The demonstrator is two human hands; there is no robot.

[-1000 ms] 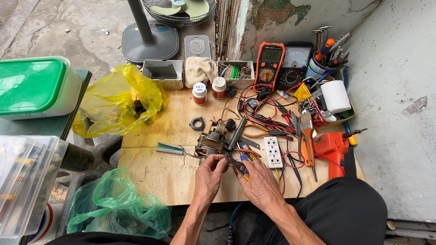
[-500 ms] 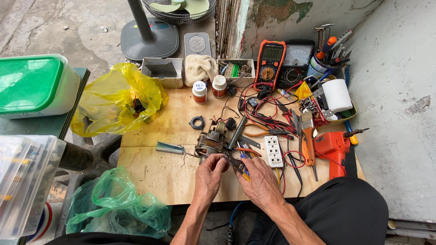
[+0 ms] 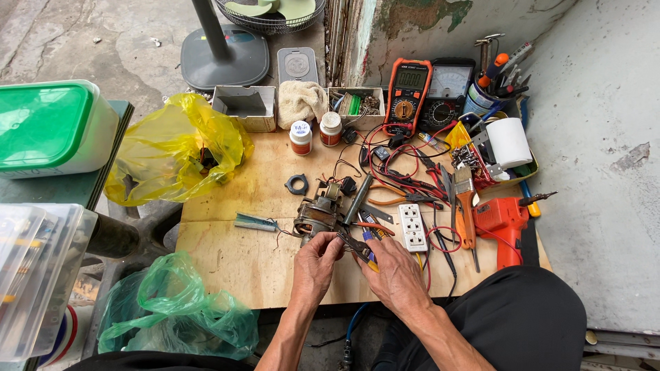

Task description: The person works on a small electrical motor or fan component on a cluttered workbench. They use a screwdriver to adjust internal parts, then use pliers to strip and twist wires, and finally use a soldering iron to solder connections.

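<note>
bare left hand (image 3: 317,264) curled around the near end of a small electric motor (image 3: 317,214), fingers bent and touching its casing and thin wires. right hand (image 3: 397,275) closed on pliers (image 3: 357,247) with blue-and-yellow grips, tips pointing at the motor just beside the left fingers. motor sits on the plywood tabletop (image 3: 247,264), near the middle of its front half. grey soldering iron (image 3: 357,199) lies touching the motor's right side. white power strip (image 3: 412,227) just right of the hands, amid red and black leads. orange drill (image 3: 502,223) further right. orange multimeter (image 3: 407,96) at the far edge. yellow plastic bag (image 3: 165,151) at the table's left end; green bag (image 3: 175,309) below it.
</note>
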